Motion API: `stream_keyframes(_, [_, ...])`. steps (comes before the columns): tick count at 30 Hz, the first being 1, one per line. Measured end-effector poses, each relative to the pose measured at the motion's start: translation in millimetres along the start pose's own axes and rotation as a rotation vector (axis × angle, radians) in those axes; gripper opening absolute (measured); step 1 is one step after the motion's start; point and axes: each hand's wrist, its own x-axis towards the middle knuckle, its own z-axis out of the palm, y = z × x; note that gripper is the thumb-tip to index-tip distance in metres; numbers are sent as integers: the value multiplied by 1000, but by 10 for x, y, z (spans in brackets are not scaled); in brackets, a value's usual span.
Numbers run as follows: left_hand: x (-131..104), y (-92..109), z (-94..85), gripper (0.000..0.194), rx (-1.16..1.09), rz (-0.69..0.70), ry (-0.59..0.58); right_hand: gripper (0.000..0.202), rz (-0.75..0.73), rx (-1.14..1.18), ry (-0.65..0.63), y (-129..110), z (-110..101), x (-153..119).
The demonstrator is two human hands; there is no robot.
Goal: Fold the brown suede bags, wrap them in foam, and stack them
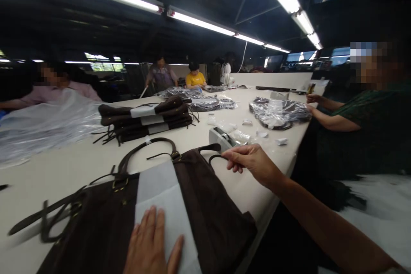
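One cord (pixel 215 156) is pinched in right fingers (pixel 233 155); left fingers (pixel 149 221) lie open on paper (pixel 157 184).

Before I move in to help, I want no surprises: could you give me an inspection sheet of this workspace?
Surface: pale tabletop, visible between the goods.
Job's things: dark brown handbag with white paper band; left hand flat on the band, right hand pinching a thin dark cord.
Clutter: small scraps, stacked bags, plastic-wrapped bundles.
Fingers: left extended, right closed on the cord.
Cables: white cable hanging near the lights.
Surroundings: lit ceiling tubes; people around the table, one in yellow.
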Motion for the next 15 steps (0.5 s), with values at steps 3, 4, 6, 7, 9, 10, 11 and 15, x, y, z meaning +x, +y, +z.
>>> stream_keyframes(3, [41,115,-115,70,7,-59,-2,29,154,177,-278,-153,759,41])
stream_keyframes(4, [54,145,-142,70,-2,-76,2,25,224,205,-323,-122,994,74])
stream_keyframes(6, [74,190,-182,71,-21,-94,5,18,350,219,-320,19,1366,163])
stream_keyframes(7, [82,205,-196,71,-27,-104,-1,17,404,214,-287,103,1493,213])
stream_keyframes(9, [98,225,-221,71,-39,-127,-30,18,479,197,-209,240,1637,301])
stream_keyframes(10, [105,232,-233,71,-46,-139,-51,19,501,190,-179,283,1668,333])
stream_keyframes(11, [112,238,-244,71,-52,-149,-73,19,514,184,-161,310,1683,356])
stream_keyframes(15, [124,256,-272,70,-74,-175,-104,16,524,161,-154,342,1716,372])
